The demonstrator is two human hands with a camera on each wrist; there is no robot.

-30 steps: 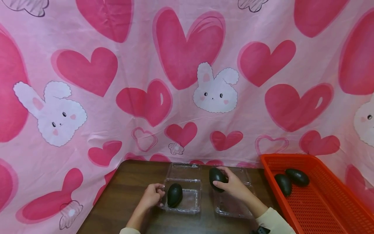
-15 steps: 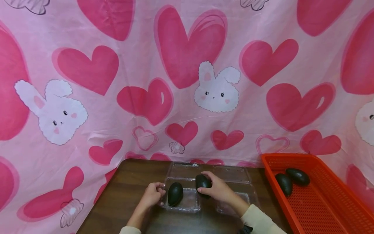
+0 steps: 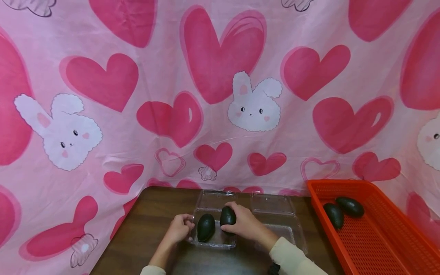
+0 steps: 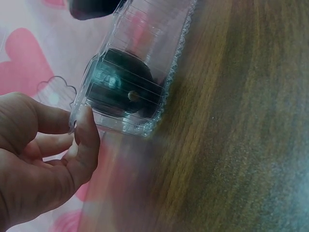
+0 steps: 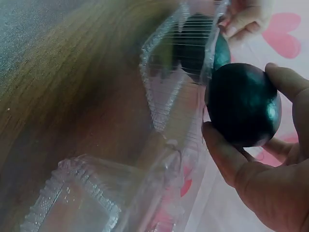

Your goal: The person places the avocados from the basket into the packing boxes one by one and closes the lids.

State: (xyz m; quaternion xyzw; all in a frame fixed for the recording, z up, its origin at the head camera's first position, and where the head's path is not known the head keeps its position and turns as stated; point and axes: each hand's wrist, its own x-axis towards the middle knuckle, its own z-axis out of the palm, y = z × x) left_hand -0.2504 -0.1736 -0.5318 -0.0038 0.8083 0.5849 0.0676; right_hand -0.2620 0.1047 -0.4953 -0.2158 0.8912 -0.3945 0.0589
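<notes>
My right hand (image 3: 246,222) grips a dark green avocado (image 3: 227,217) over the right half of a clear plastic clamshell box (image 3: 220,240), its lid folded back. Another avocado (image 3: 206,228) lies in the left half of that box. In the right wrist view, thumb and fingers wrap the held avocado (image 5: 245,105) at the level of the rim. At the box's left side, my left hand (image 3: 180,229) pinches the rim; the left wrist view shows thumb and finger on the edge of the clamshell box (image 4: 145,29), with the lying avocado (image 4: 123,84) seen through its ribbed wall.
A second open clear clamshell box (image 3: 282,233) stands to the right, partly behind my right forearm. Further right is an orange plastic basket (image 3: 378,244) with two avocados (image 3: 350,207) in it. A pink curtain (image 3: 213,114) hangs behind the wooden table (image 3: 151,214).
My right hand has carried its avocado leftward from above the second box to the right half of the left box, and lower. The left hand has stayed at the rim.
</notes>
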